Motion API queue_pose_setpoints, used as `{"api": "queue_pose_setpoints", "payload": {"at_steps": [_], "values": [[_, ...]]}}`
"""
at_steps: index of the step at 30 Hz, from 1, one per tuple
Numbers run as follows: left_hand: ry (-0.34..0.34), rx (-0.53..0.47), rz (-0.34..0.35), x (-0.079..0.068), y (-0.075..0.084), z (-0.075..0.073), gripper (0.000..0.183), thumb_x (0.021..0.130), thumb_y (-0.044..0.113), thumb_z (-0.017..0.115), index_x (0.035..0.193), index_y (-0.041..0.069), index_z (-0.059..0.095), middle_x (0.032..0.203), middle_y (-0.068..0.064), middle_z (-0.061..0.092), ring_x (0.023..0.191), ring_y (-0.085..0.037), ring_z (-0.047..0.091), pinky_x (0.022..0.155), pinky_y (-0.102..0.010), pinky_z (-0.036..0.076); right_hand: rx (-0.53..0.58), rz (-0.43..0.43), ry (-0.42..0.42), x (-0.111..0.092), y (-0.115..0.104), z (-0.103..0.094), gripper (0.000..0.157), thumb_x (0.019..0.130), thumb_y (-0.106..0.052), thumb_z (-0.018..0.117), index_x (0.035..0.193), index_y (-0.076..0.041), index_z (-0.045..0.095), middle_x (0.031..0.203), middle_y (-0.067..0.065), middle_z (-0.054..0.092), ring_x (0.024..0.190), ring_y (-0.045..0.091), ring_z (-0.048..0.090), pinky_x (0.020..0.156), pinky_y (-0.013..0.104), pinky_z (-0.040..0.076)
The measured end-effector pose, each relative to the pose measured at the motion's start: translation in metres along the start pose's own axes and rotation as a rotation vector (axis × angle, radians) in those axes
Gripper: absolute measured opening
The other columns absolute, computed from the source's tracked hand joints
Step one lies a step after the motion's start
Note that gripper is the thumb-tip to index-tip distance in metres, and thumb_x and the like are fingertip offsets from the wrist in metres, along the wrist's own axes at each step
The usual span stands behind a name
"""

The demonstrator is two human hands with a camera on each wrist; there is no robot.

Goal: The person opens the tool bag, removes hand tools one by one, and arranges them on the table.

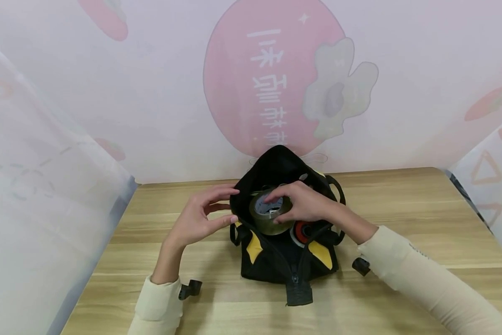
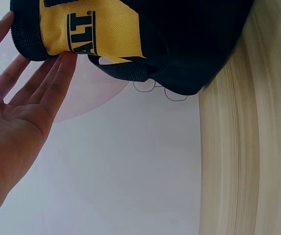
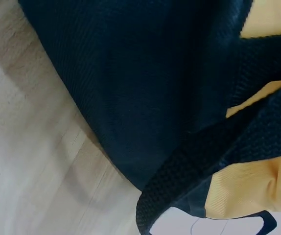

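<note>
On the desk [image 1: 401, 209], we see a black-and-yellow bag [image 1: 273, 263], its mouth open. Our right hand [image 1: 303, 202] pinches a tape roll [image 1: 267, 226] inside it; our left hand [image 1: 197, 215], fingers outstretched, touches the bag's left edge.

Bag [image 1: 267, 270], between left hand [image 1: 200, 216] and right hand [image 1: 305, 202]: black, with yellow panels [image 1: 254, 248]. Panel nearest the left hand: yellow, black lettering [image 2: 81, 29]. Carry strap [image 3: 179, 166], right-hand side: black, woven pattern. Tape roll [image 1: 271, 227], at the right-hand fingers: olive-brown outside, pale grey core. Round item [image 1: 302, 231], just below the right hand: red, grey rim. Sleeves [image 1: 158, 302], behind both hands: cream. Counter [image 1: 422, 209], beneath the hands: light wood tone, streaked grain. Backdrop [image 1: 158, 116], beyond the hands: whitish, printed with pink disc [image 1: 234, 83], white characters [image 1: 267, 58] and grey flower [image 1: 357, 100], darker centre.
</note>
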State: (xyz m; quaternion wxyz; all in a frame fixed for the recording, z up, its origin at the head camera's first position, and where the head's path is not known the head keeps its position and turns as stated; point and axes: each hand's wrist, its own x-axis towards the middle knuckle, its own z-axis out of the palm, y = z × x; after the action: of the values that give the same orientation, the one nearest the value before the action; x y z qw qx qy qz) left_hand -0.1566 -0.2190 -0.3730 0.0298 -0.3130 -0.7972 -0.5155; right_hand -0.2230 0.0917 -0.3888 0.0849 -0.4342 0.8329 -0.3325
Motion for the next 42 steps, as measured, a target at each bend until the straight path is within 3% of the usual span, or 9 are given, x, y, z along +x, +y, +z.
{"api": "queue_pose_setpoints", "payload": {"at_steps": [17, 23, 29, 37, 42], "values": [[-0.004, -0.004, 0.014, 0.003, -0.001, 0.002, 0.054, 0.089, -0.004, 0.084, 0.140, 0.002, 0.067, 0.151, -0.015, 0.063, 0.126, -0.025, 0.070, 0.100, -0.035, 0.065, -0.045, 0.001, -0.095, 0.000, 0.000, -0.001, 0.024, 0.094, -0.017, 0.084, 0.118, -0.018, 0.083, 0.119, -0.005, 0.081, 0.114, 0.015, 0.073, 0.100, 0.039, 0.062], [-0.005, -0.002, 0.021, 0.003, -0.004, 0.003, 0.054, 0.089, -0.004, 0.084, 0.140, 0.002, 0.067, 0.150, -0.016, 0.063, 0.125, -0.026, 0.071, 0.100, -0.035, 0.065, -0.062, 0.005, -0.108, 0.000, 0.000, -0.001, 0.025, 0.095, -0.016, 0.083, 0.120, -0.015, 0.082, 0.120, -0.003, 0.080, 0.114, 0.015, 0.073, 0.100, 0.039, 0.062], [-0.001, -0.001, 0.015, 0.002, -0.005, 0.004, 0.054, 0.089, -0.004, 0.084, 0.140, 0.002, 0.068, 0.149, -0.015, 0.064, 0.124, -0.026, 0.071, 0.100, -0.036, 0.065, -0.076, 0.035, -0.083, 0.000, -0.005, -0.005, 0.025, 0.095, -0.013, 0.081, 0.120, -0.014, 0.082, 0.120, -0.001, 0.080, 0.114, 0.015, 0.073, 0.098, 0.036, 0.063], [-0.003, 0.001, 0.015, 0.002, -0.005, 0.004, 0.055, 0.088, -0.004, 0.084, 0.140, 0.001, 0.067, 0.148, -0.016, 0.064, 0.124, -0.029, 0.071, 0.100, -0.037, 0.065, -0.113, 0.012, -0.019, -0.006, -0.020, -0.021, 0.022, 0.095, -0.017, 0.083, 0.116, -0.015, 0.084, 0.116, -0.004, 0.080, 0.111, 0.015, 0.070, 0.100, 0.039, 0.061], [-0.001, 0.005, 0.017, 0.003, -0.005, 0.003, 0.056, 0.088, -0.004, 0.084, 0.141, 0.001, 0.067, 0.148, -0.016, 0.065, 0.125, -0.026, 0.071, 0.099, -0.037, 0.066, -0.138, -0.032, 0.063, -0.010, -0.032, -0.035, 0.020, 0.093, -0.018, 0.085, 0.113, -0.017, 0.084, 0.112, -0.006, 0.081, 0.106, 0.013, 0.070, 0.089, 0.034, 0.063]]}}
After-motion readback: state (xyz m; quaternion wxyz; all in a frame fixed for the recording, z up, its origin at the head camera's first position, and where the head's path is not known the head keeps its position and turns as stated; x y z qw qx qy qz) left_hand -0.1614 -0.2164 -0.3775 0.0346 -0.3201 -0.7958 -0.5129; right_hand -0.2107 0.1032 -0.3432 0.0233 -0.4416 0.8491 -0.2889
